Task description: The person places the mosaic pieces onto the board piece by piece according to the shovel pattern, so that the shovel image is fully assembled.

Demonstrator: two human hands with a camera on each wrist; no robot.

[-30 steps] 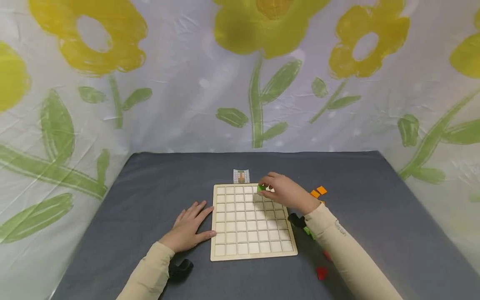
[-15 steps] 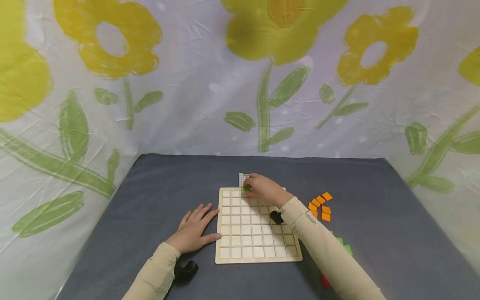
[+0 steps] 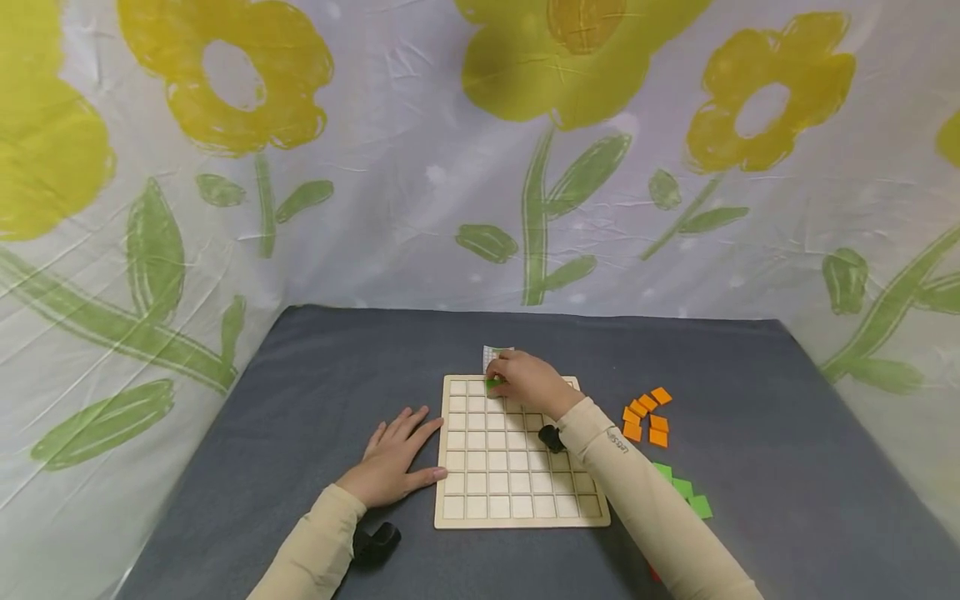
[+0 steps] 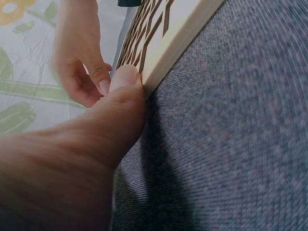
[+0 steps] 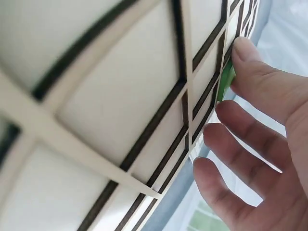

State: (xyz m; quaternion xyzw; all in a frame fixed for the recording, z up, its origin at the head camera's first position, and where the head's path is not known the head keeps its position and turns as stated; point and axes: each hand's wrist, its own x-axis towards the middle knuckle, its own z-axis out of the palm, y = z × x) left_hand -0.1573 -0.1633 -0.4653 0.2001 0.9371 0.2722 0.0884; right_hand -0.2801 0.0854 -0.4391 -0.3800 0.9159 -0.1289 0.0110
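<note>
Head view puts the board (image 3: 522, 523) at the lower centre of the frame, flat on the dark counter (image 3: 360, 358). Over its top row, toward the left, the right hand (image 3: 531, 381) pinches a green tile (image 3: 492, 383) between thumb and finger; in the right wrist view the tile shows at the upper right, close to the cells, though whether it is seated in one cannot be told. The left hand (image 3: 393, 467) lies with fingers spread, its thumb resting on the board's left edge.

The tile looks thin, flat and stiff, probably very light and hard to break. Its faces seem smooth, so a loose pinch could let it twist or slip; opposite edges, near the fingertips, look the best hold. The board appears rigid, likely light enough to slide on cloth if nudged, and its plain rim offers a safe grip, clear of the thin ribs. Orange tiles (image 3: 632, 432) and spare green tiles (image 3: 682, 488) lie at the lower right.
</note>
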